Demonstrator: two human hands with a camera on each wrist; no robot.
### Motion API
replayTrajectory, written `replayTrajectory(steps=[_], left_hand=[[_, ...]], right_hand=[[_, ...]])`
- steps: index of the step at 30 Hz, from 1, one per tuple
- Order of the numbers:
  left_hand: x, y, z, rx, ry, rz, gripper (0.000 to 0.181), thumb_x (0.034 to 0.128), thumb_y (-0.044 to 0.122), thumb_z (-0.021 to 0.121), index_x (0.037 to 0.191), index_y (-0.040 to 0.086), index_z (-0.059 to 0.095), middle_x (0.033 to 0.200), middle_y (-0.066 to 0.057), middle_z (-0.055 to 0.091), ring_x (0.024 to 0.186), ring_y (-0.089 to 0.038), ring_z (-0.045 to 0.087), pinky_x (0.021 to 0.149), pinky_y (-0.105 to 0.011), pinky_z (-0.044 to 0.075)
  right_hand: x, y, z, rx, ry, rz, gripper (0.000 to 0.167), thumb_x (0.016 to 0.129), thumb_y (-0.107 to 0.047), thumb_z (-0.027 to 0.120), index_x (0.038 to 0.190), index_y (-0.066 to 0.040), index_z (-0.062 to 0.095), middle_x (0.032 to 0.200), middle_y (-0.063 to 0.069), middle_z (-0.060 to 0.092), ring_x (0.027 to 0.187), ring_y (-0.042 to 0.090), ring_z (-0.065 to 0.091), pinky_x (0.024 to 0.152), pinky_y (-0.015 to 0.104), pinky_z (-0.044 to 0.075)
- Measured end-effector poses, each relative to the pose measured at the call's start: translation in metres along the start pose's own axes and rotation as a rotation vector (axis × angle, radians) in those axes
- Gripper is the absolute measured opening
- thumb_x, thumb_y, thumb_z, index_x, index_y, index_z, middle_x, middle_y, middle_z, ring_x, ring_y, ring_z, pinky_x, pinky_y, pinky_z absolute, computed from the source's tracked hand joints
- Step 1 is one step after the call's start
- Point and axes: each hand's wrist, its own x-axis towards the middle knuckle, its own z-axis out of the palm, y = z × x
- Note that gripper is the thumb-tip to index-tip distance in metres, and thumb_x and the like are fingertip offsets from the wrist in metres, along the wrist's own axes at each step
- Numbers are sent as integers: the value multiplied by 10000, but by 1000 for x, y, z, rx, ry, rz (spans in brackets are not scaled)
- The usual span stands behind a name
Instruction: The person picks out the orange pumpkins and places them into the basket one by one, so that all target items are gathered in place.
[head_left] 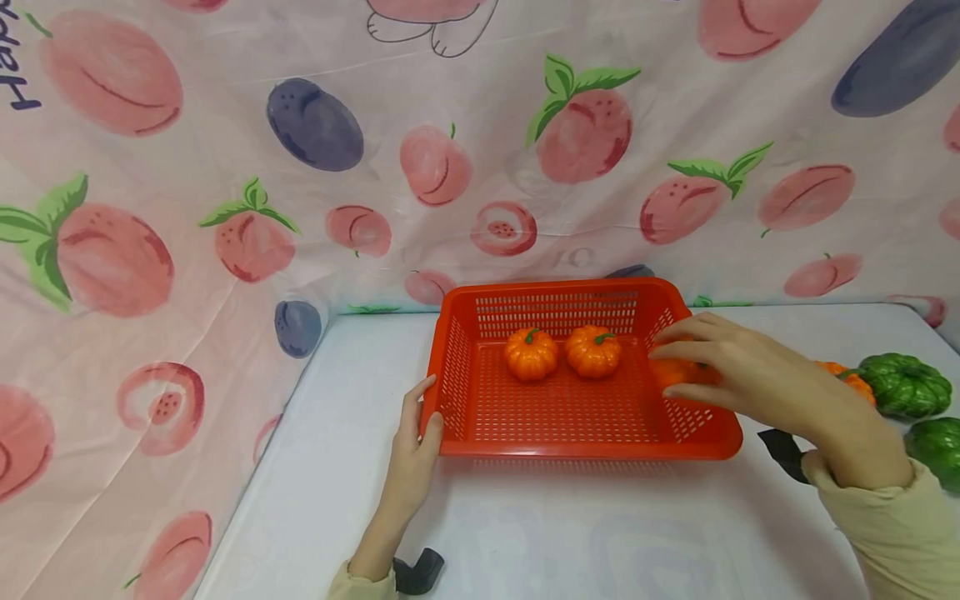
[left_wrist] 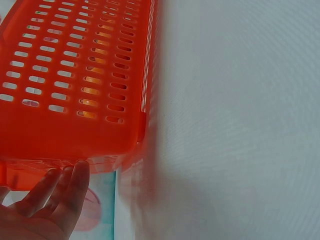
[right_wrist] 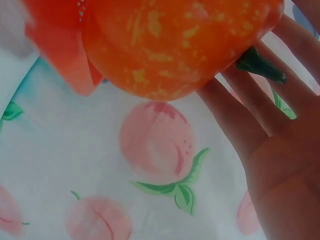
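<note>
A red plastic basket (head_left: 570,450) with slotted walls stands on the white table. Two small orange pumpkins (head_left: 531,355) with green stems sit side by side on its floor. At the basket's right end, my right hand (head_left: 712,364) holds another orange pumpkin (right_wrist: 175,45) inside the rim, fingers spread around it. Yellow flecks and a dark green stem show on it in the right wrist view. My left hand (head_left: 415,437) touches the basket's left end from outside, near the front corner. Its fingers (left_wrist: 75,192) look fairly straight in the left wrist view.
To the right on the table are a green pumpkin (head_left: 903,385), a second green pumpkin (head_left: 937,450) cut by the frame edge, and an orange one (head_left: 847,380) partly hidden by my right arm. A fruit-printed cloth (head_left: 585,242) hangs behind the basket.
</note>
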Motion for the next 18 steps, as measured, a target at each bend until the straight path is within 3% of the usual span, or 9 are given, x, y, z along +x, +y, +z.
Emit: replayTrajectory(steps=[9,18], left_hand=[[0,-2,0,2,1,4,504,1042,130,462,1515,241,327,1513,-107,431,1266,-309,531,971,-457,532],[0,-2,0,-3,-4,0,502,1044,143,461,1514,254,327,1495,-116,446,1263,-312,532,967,-472,532]], right_hand=[[13,-6,6,64,-77,30,430,770,-291,849,1154,-137,730,1215,49,650,1163,266,567,930,502,535],[24,-10,16,88,-97,-3,386,778,-297,839,1124,-155,741,1201,30,651,1148,248,566,911,458,545]])
